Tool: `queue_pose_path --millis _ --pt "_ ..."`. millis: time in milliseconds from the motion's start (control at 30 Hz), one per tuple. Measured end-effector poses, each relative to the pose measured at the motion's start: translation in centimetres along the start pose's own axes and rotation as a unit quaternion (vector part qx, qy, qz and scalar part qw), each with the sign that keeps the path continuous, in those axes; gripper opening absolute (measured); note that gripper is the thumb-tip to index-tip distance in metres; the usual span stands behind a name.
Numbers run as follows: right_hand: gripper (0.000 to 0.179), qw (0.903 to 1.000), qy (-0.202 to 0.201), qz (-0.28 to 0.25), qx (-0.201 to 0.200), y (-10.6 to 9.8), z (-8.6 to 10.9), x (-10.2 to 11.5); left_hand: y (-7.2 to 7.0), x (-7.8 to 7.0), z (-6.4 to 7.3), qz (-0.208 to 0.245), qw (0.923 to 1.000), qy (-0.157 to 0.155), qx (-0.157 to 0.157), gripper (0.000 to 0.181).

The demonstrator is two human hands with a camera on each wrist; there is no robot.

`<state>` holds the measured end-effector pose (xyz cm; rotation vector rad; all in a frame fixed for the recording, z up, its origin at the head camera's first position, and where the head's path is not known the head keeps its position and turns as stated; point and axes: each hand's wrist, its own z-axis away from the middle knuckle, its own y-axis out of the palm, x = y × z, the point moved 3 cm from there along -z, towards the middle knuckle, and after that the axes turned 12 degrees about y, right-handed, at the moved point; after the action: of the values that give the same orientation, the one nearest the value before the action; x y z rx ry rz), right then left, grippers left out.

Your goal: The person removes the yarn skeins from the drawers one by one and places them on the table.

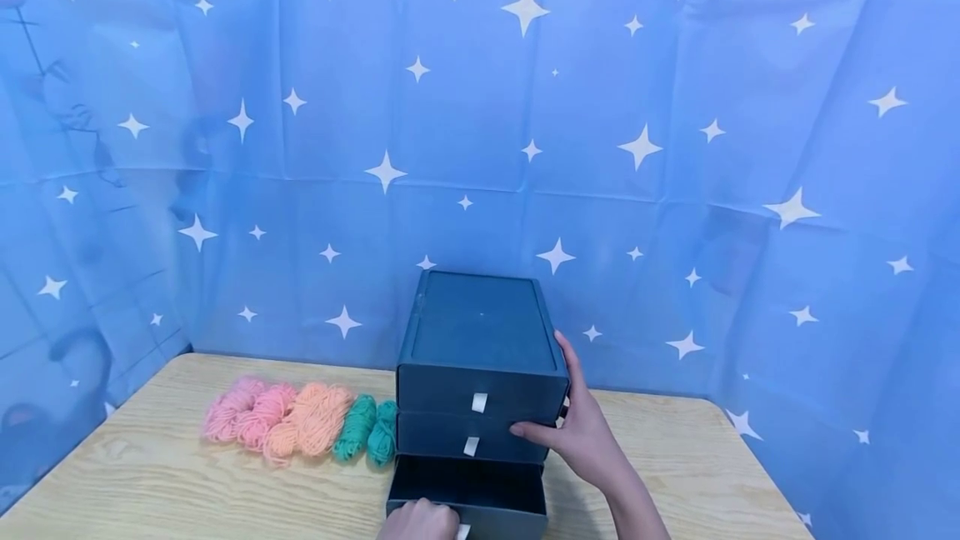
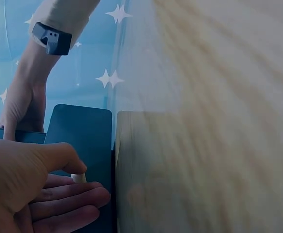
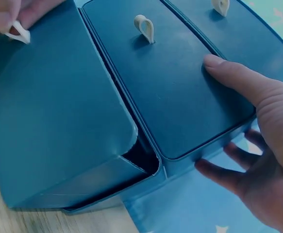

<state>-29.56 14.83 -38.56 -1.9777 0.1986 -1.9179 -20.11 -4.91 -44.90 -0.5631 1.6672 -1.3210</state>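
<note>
A dark blue drawer cabinet (image 1: 480, 319) has its bottom drawer (image 1: 506, 519) pulled out, with the bare inside showing. My left hand (image 1: 420, 521) pinches the white pull tab (image 2: 78, 178) on that drawer's front between thumb and fingers. The middle drawer (image 3: 165, 92) and the top drawer (image 1: 442, 390) are closed, each with a white tab. My right hand (image 1: 588, 440) braces the cabinet's right side: its thumb presses the front and its outstretched fingers (image 3: 224, 177) touch the side wall.
Left of the cabinet lies a row of yarn skeins: pink (image 1: 236, 411), peach (image 1: 318, 419) and green (image 1: 356, 427). Everything stands on a light wooden table (image 1: 187, 490). A blue curtain (image 1: 480, 123) with white stars hangs behind.
</note>
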Motion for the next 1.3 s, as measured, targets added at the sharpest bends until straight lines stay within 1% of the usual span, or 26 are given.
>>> queue_pose_path --millis 133,267,433,700,867,1067,1167,1233,1300 --pt "0.119 1.0000 0.001 0.004 -0.004 0.1 0.2 -0.1 -0.1 0.1 -0.2 -0.011 0.9999 -0.006 -0.006 0.029" --pt "0.119 0.9999 -0.001 0.011 -0.007 0.1 0.4 -0.2 -0.2 0.1 -0.3 -0.011 0.9998 -0.010 -0.013 0.032" --pt "0.118 1.0000 0.004 -0.001 0.002 0.2 0.6 -0.4 -0.3 0.3 -0.4 0.014 0.9992 -0.009 -0.037 0.034" --pt "0.118 0.9997 0.006 0.022 -0.008 0.0 0.8 -0.3 -0.3 0.7 -0.7 0.050 0.9962 0.002 -0.071 0.029" --pt "0.118 0.9995 0.003 0.030 -0.007 0.0 0.8 -0.3 -0.2 1.0 -0.8 0.071 0.9939 0.004 -0.084 0.040" --pt "0.117 0.9997 0.004 0.024 0.002 -0.3 0.9 -0.2 0.0 1.0 -1.1 0.068 0.9918 0.007 -0.108 0.047" --pt "0.117 0.9997 -0.002 0.026 0.003 -0.3 0.8 0.0 -0.1 1.1 -1.2 0.066 0.9910 0.010 -0.115 0.046" --pt "0.118 0.9995 -0.004 0.031 0.001 -0.2 0.7 0.1 -0.2 1.3 -1.3 0.066 0.9904 0.011 -0.121 0.042" --pt "0.119 0.9994 -0.008 0.034 -0.001 -0.2 0.6 0.2 -0.3 1.4 -1.4 0.052 0.9902 0.013 -0.129 0.038"
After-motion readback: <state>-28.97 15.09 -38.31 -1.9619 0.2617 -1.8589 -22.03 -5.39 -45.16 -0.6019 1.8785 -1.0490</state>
